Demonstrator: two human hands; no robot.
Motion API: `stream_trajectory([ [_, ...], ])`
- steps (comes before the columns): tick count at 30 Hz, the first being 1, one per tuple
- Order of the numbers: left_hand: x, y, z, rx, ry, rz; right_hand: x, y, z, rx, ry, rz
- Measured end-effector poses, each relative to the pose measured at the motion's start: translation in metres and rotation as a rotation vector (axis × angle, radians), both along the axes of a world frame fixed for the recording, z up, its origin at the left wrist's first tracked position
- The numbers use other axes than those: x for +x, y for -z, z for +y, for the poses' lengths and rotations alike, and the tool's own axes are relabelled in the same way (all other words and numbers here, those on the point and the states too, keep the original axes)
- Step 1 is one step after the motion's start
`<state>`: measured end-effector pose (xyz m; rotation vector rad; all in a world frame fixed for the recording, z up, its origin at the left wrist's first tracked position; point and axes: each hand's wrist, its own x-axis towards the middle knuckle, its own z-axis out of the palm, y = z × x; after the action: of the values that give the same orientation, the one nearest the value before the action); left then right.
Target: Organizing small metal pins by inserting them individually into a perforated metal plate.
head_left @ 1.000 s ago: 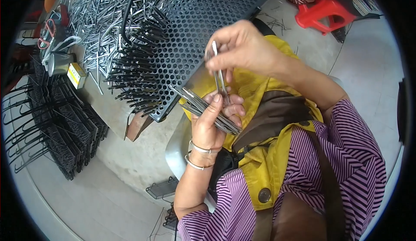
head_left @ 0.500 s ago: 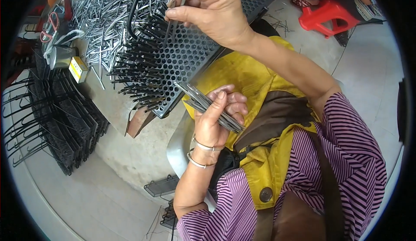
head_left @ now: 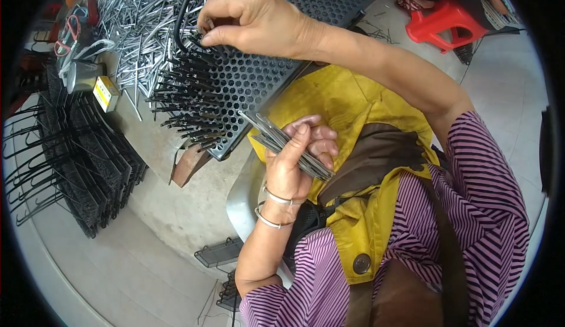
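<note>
A bundle of thin grey metal rods [head_left: 289, 147] lies across the palm of my left hand [head_left: 297, 156], pinned under the thumb with the other fingers loosely curled. Up and to the left, my right hand [head_left: 253, 24] is closed in a pinch over the black perforated panel [head_left: 259, 74], which has rows of round holes. Its fingertips are at the upper end of a cluster of black rod-like pieces [head_left: 185, 91] set close together along the panel's left side. What the pinch holds is hidden by the fingers.
A large heap of loose silvery rods [head_left: 138, 27] spreads beyond the panel, beside a bent black bar [head_left: 179, 21]. At left are a metal cup [head_left: 82, 77], a yellow-white box [head_left: 106, 94], scissors [head_left: 73, 27] and stacked black wire racks [head_left: 88, 168]. A red stool [head_left: 444, 24] stands upper right.
My right hand has moved left and slightly down, from above the panel to the black pieces. The rod seen between its fingers earlier no longer shows. My left hand has barely moved.
</note>
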<state>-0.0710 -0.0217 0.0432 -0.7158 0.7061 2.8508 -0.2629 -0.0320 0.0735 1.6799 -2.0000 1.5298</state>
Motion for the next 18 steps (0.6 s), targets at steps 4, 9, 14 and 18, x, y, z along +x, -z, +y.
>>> stream_trajectory([
  [4, 0.0003, 0.0033, 0.0001, 0.009, 0.006, 0.000, 0.0047, -0.0061, 0.0020, 0.092, -0.005, 0.087],
  [9, -0.0006, 0.0010, -0.0006, 0.004, 0.003, -0.004, 0.0073, -0.0015, 0.0000, -0.032, 0.007, 0.091],
  [14, -0.0003, 0.0026, 0.0009, 0.020, 0.008, 0.006, 0.0088, 0.0015, -0.0016, -0.098, 0.023, 0.226],
  [18, 0.0012, 0.0030, 0.0048, 0.009, 0.012, -0.014, 0.0088, 0.0016, -0.0045, -0.065, 0.012, 0.253],
])
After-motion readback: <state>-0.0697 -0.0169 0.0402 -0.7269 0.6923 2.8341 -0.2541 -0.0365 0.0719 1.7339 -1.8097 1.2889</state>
